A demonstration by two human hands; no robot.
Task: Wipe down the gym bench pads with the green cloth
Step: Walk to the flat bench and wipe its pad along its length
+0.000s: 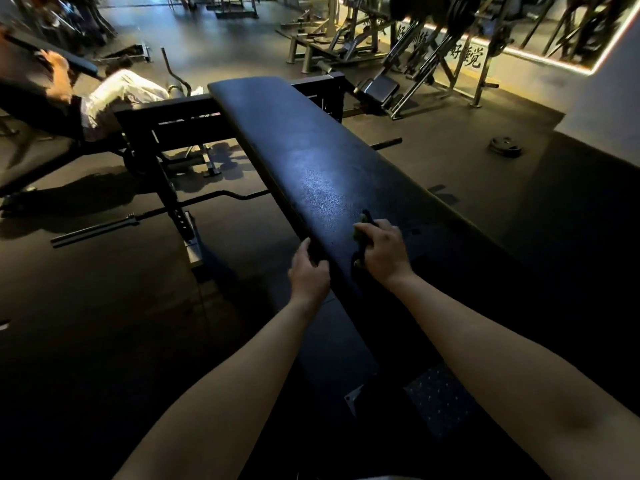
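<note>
Black vinyl, the long bench pad [311, 161] runs away from us, and we judge the wiping is mid-stroke at its near end. Our left hand [308, 271] grips the pad's side edge, while our right hand [384, 251] holds the bunched green cloth [362, 226] against the top; next we should sweep it toward the far end.

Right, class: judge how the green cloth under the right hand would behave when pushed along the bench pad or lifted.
The green cloth is bunched in the right hand, so it is probably soft and floppy, drooping if lifted. It looks small and likely light. The bench pad looks smooth and shiny, so the cloth should slide easily.
</note>
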